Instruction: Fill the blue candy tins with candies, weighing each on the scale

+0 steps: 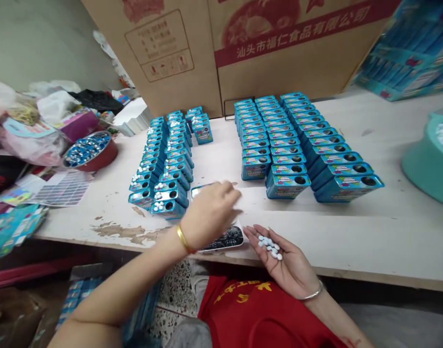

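Right now, right hand point(284, 266): palm up and loosely cupped, not clenched, with a small heap of white mints point(269, 246) lying in the palm.

Left hand point(208, 215): held just above a blue tin point(200, 191) lying flat near the table's front. The fingers are blurred, so I cannot tell whether they are pinching anything.

Left block of tins point(166, 164): blue tins in tight, tilted rows, with mints sitting at the openings of the nearest ones. I cannot tell how far in they lie.

Right block of tins point(290, 145): matching rows, their round holes showing dark, with no mints visible on them.

Under the left wrist: a white card point(224, 238) with black print, touching the tin's near side or just beside it.

Front edge: the table's front edge point(351, 275) passes under the right hand, so the mints are held out over it. Peeling table surface point(123, 232) lies left of the left forearm.

Open room: a lane of table point(214, 145) separates the two blocks, and a wide strip point(333, 232) runs between the right block and the front edge.

Around: a red bowl point(89, 152) of shiny blue pieces and a sticker sheet point(62, 188) on the left; a teal plastic tub point(431, 154) on the right; a cardboard carton point(170, 48) behind.
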The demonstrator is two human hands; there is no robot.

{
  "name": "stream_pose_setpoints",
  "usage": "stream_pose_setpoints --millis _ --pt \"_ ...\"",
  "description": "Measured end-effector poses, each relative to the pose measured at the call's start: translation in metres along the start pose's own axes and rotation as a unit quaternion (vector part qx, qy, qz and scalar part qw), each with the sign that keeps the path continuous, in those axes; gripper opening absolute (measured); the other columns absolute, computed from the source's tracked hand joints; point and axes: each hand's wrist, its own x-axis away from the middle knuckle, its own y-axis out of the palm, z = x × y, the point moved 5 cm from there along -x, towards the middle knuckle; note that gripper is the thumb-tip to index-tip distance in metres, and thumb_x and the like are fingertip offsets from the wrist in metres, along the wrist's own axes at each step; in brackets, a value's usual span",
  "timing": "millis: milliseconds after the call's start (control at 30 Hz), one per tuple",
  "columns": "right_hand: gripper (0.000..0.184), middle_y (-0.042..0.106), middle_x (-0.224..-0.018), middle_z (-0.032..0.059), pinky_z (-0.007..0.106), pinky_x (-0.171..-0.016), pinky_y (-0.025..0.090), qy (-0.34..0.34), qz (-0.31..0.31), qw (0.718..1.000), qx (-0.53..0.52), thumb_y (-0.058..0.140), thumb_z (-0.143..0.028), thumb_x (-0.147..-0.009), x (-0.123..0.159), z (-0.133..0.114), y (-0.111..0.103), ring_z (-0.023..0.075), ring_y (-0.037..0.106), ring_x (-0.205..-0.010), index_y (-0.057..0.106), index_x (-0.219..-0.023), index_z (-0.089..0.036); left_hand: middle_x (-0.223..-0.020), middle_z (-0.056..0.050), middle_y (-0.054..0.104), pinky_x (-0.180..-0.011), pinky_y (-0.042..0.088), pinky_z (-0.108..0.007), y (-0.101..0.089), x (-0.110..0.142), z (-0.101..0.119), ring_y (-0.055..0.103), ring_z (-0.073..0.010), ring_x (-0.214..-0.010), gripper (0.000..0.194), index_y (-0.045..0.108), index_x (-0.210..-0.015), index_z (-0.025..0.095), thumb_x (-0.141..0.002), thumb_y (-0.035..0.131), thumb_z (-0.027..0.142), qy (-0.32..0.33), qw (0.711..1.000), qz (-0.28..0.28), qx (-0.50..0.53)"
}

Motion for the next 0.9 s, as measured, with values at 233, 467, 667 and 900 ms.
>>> stream_pose_setpoints --millis 233,467,667,900 --pt "0.024 0.072 -0.087 0.0088 0.025 -0.074 0.058 0.007 -0.009 1.0 0.018 0.045 -0.017 -0.09 0.002 0.008 -0.009 0.0142 0.069 -0.077 0.068 -0.093 -0.009 -0.115 -0.009 0.052 -0.084 0.047 -0.03 0.078 0.029 0.075 0.052 -0.0186 -0.1 0.02 0.053 -0.106 0.015 -0.093 0.04 0.023 0.063 0.991 -0.029 0.112" --pt "0.024 0.072 -0.08 0.0045 0.024 -0.08 0.056 0.012 0.022 1.0 0.008 0.046 -0.012 -0.089 -0.002 0.015 -0.019 0.0102 0.068 -0.072 0.067 -0.08 -0.011 -0.096 -0.004 0.055 -0.063 0.048 -0.025 0.097 0.031 0.068 0.055 -0.0164 -0.083 0.015 0.053 -0.101 0.017 -0.092 0.043 0.023 0.027 0.99 -0.056 0.129" --pt "0.021 0.072 -0.085 0.0059 0.023 -0.08 0.056 0.014 0.029 0.999 0.008 0.047 -0.01 -0.087 -0.004 0.02 -0.019 0.0111 0.068 -0.078 0.068 -0.084 -0.011 -0.09 -0.005 0.055 -0.062 0.048 -0.027 0.097 0.031 0.067 0.055 -0.0181 -0.081 0.012 0.051 -0.098 0.014 -0.09 0.045 0.02 0.026 0.992 -0.038 0.118" --pt "0.019 0.073 -0.082 0.0043 0.024 -0.079 0.057 0.009 0.022 0.999 0.022 0.049 -0.009 -0.086 -0.007 0.018 -0.004 0.0106 0.068 -0.074 0.068 -0.083 -0.012 -0.09 -0.005 0.056 -0.068 0.049 -0.029 0.091 0.029 0.056 0.055 -0.0179 -0.081 0.007 0.05 -0.094 0.014 -0.088 0.046 0.016 0.03 0.991 -0.003 0.132"
